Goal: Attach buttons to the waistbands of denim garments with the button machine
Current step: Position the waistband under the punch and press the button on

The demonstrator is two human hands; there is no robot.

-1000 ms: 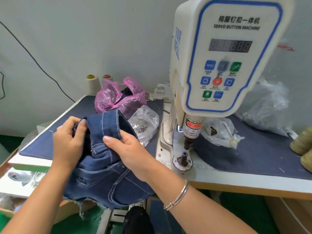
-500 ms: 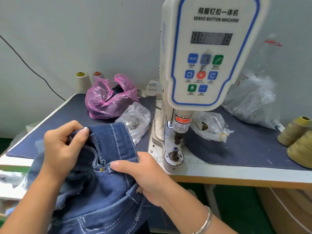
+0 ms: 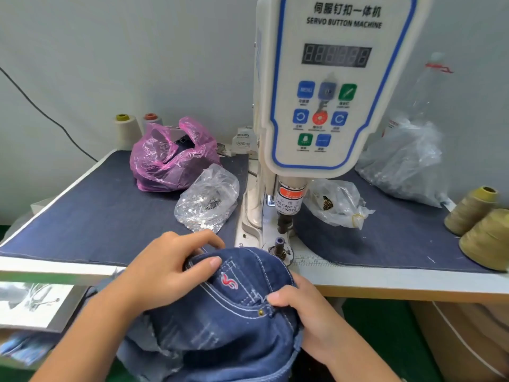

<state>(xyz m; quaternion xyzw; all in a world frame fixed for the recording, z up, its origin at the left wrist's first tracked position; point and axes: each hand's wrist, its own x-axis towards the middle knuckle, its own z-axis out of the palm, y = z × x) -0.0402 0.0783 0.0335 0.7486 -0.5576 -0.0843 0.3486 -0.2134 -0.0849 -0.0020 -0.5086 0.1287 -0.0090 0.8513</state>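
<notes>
A dark blue denim garment (image 3: 220,321) with white stitching and a small red embroidered mark hangs over the table's front edge. My left hand (image 3: 165,268) grips its folded waistband from the left, thumb on top. My right hand (image 3: 311,312) pinches the waistband from the right, near a brass rivet. The fabric's top edge lies just in front of the lower die post (image 3: 279,242) of the white servo button machine (image 3: 330,86). The upper punch (image 3: 285,221) hangs above the post with a gap between them.
On the blue-covered table (image 3: 96,216) lie a pink plastic bag (image 3: 170,158), a clear bag of metal parts (image 3: 208,202), another clear bag (image 3: 336,202) right of the machine and a large one (image 3: 405,164). Thread cones (image 3: 479,224) stand at the right edge.
Both hands have moved the garment right and forward, up to the machine's die post. The waistband has been turned over, so the pocket with the red mark now faces up.
</notes>
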